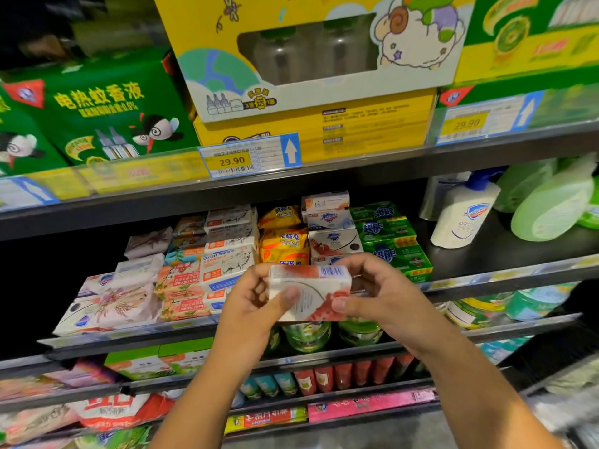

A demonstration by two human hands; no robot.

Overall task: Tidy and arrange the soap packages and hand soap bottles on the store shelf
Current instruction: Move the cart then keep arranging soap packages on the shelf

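Two hands hold one soap box (311,286) up in the air, in front of the soap shelf (129,335). The box is white with red on it and has a blue bar code on top. The left hand (252,303) has its grip closed on the left end, with the thumb lying on the front. The right hand (376,293) has its grip closed on the right end, thumb at the bottom corner. Behind the box, stacks of soap sit on the shelf: white goat soap boxes (223,264), yellow packs (283,241) and green packs (389,241). A white hand soap bottle (460,218) with a blue pump leans to the right of them.
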